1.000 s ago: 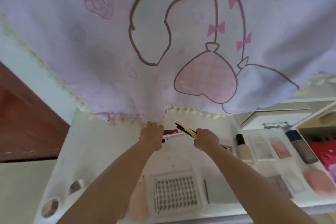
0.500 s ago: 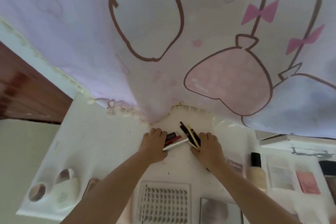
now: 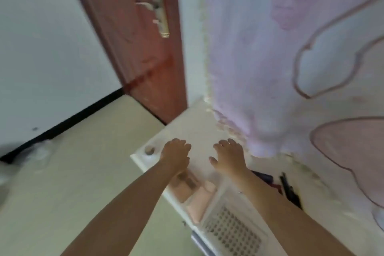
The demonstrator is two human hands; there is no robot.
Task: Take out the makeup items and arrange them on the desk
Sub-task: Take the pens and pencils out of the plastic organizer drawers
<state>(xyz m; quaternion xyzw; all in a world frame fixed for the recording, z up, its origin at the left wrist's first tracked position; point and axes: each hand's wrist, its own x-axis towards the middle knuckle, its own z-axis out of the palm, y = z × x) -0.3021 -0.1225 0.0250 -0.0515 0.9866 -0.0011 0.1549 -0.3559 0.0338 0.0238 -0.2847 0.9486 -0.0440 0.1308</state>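
Head view: both hands [image 3: 176,155] [image 3: 228,156] released, flat on desk [image 3: 193,129], pencils [image 3: 288,189] behind right wrist.

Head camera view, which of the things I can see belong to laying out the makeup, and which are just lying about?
Belongs to the job:
white desk
dark pencils and sticks lying on it
clear tray with dotted grid
pink items at the desk's edge
left hand and right hand, both holding nothing

Just lying about:
red-brown door
pink printed curtain
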